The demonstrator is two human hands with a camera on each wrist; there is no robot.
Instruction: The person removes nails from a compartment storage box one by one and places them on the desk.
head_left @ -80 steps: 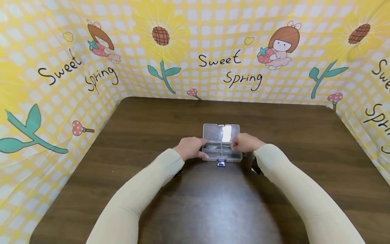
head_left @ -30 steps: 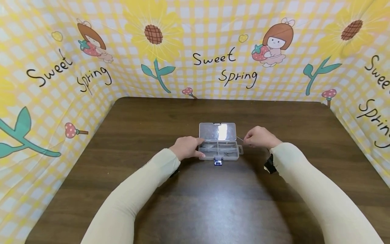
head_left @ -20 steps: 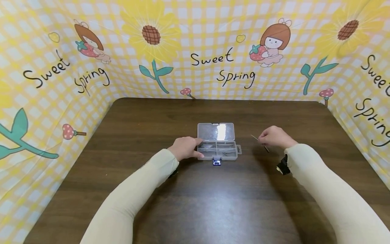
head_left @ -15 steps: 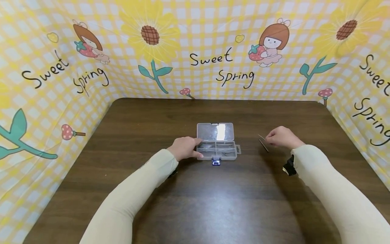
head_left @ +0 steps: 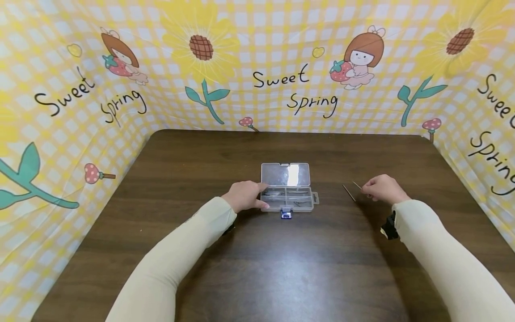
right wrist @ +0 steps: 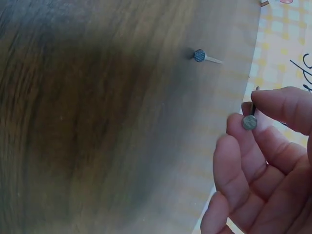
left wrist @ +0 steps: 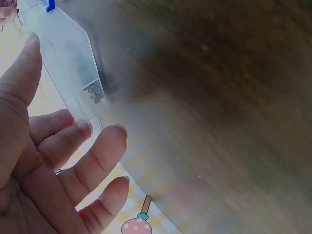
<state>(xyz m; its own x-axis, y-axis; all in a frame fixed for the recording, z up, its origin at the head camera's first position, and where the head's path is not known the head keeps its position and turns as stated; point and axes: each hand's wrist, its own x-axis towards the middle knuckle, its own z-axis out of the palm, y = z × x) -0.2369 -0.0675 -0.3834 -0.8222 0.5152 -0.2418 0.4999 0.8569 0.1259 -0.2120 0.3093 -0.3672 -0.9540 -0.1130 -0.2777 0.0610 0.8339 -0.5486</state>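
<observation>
A clear plastic compartment box [head_left: 277, 174] sits on the table with its lid raised. My left hand [head_left: 242, 196] steadies its left end, thumb at the front corner and fingers behind. Several nails [head_left: 273, 193] lie in the back left compartment; their round heads [left wrist: 92, 92] show through the wall in the left wrist view. To the right of the box, my right hand [head_left: 384, 188] pinches one nail [right wrist: 249, 122] between thumb and fingertips, flat head toward the right wrist camera. A second nail [head_left: 348, 192] rests on the table just left of those fingertips.
A blue latch [head_left: 286, 213] hangs at the box's front, and a clear hang tab [head_left: 315, 198] juts from its right side. A few thin metal pieces [head_left: 299, 203] lie in the right compartments. Patterned cloth [head_left: 281, 53] walls the brown table [head_left: 209, 152] at back and sides.
My right hand has come out of the box with a nail and moved right, past the nail on the table, which has come into sight. My left hand stays at the box.
</observation>
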